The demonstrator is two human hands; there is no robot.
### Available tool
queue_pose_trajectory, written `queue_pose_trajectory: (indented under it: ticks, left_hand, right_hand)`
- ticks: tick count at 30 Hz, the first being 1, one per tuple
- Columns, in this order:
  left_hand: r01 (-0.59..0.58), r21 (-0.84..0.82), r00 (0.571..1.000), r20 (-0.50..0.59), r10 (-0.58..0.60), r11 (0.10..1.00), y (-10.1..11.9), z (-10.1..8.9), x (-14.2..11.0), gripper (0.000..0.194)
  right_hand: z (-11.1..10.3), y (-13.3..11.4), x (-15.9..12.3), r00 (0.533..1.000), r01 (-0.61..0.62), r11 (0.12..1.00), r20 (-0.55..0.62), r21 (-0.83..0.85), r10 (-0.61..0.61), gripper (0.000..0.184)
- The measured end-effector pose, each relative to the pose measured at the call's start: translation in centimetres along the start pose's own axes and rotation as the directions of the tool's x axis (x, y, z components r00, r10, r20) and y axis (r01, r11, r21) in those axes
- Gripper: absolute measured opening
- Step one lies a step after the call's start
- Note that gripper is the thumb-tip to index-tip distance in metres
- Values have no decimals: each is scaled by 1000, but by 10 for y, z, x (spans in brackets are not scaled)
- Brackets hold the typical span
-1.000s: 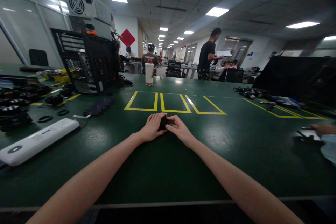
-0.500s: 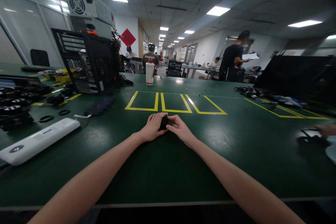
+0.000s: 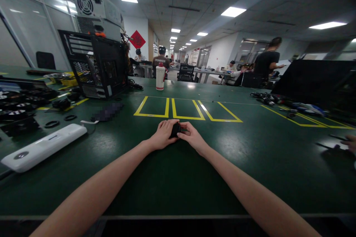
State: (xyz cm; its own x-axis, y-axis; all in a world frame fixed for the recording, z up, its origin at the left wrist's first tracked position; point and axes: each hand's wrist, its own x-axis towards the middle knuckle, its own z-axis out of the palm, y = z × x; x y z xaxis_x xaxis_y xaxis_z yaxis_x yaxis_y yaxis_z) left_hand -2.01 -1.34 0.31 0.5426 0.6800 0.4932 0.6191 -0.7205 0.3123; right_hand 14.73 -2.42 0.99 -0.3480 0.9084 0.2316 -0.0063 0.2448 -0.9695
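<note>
A small black object (image 3: pixel 175 130) with a blocky outline is between my hands, low over the green table (image 3: pixel 178 181); its exact kind I cannot make out. My left hand (image 3: pixel 163 134) wraps it from the left, with fingers over the top and thumb below. From the right, my right hand (image 3: pixel 191 137) pinches its edge between thumb and fingertips. Just beyond the hands, yellow tape outlines (image 3: pixel 188 118) mark the tabletop.
Left of my arms lie a white power bank-like device (image 3: pixel 46 148) and black rings (image 3: pixel 52 123). An open computer case (image 3: pixel 96 64) stands behind them. A white bottle (image 3: pixel 160 77) is farther back. At right are a dark monitor (image 3: pixel 317 81) and another person's hand (image 3: pixel 349 143).
The view has shifted slightly, and more of the black object shows between my hands. My grip looks nearly the same. A standing person in the background has moved right.
</note>
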Motion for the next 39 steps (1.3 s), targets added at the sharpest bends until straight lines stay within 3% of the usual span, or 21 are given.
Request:
queue_pose_trajectory:
  ticks: [4,7,13,17,24,31,39]
  left_hand:
    - [-3,-7,1000,3,3,1000,1,-1,0,58]
    - [-4,-8,1000,-2,4,1000,0,0,0,58]
    - [1,0,1000,-17,-1,1000,-2,3,0,59]
    - [5,0,1000,-15,-5,1000,-1,3,0,59]
    - [3,-3,1000,-18,-3,1000,-1,3,1,59]
    - [7,-9,1000,-10,-7,1000,0,1,0,59]
    - [3,-7,1000,-12,-3,1000,-1,2,0,59]
  right_hand:
    - [1,0,-4,999,24,999,27,32,-25,28]
    - [1,2,-3,999,38,999,-21,-2,-38,26]
    - [-1,5,1,1000,-13,1000,-21,14,14,38]
    - [0,4,-1,1000,0,998,13,58,-1,36]
    - [-1,6,-2,999,11,1000,-41,-12,-12,23]
    - [0,0,-1,997,-65,998,-30,13,66,38]
    - [1,1,-4,1000,26,1000,6,17,-26,26]
